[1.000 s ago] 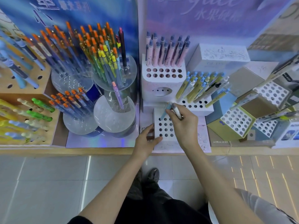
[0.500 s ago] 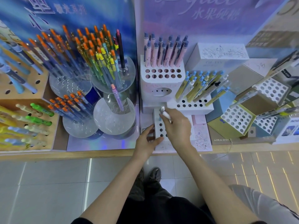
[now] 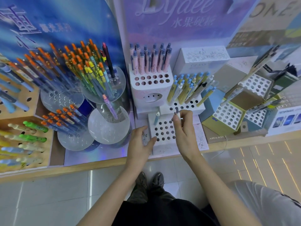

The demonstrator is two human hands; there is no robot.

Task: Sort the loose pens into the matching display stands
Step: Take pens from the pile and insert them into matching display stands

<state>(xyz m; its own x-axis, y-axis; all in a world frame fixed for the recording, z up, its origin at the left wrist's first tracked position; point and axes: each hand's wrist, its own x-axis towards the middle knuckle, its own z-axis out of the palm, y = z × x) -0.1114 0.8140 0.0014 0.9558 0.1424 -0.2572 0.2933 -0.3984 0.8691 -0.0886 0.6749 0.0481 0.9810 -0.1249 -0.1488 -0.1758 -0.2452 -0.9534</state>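
Note:
A low white stand [image 3: 164,133] with rows of holes sits at the front of the shelf. One light blue pen [image 3: 156,119] stands in its back left hole. My left hand [image 3: 140,144] grips the stand's front left corner, thumb on the front edge. My right hand [image 3: 184,129] hovers over the stand's back right part and pinches a white pen [image 3: 177,114] with a dark tip between thumb and fingers. Behind are a taller white stand [image 3: 150,88] with pink pens and a middle stand [image 3: 195,108] with yellow and blue pens.
Clear round acrylic stands [image 3: 107,126] with orange-capped and coloured pens fill the left. A wooden stand [image 3: 26,121] holds green and yellow pens at far left. Tilted perforated boxes [image 3: 226,116] stand at right. The shelf's wooden front edge [image 3: 97,165] runs below.
The blue pen left my right hand and now stands in the low stand's back left hole. My right hand, still holding the white pen, moved right. My left hand stayed on the stand.

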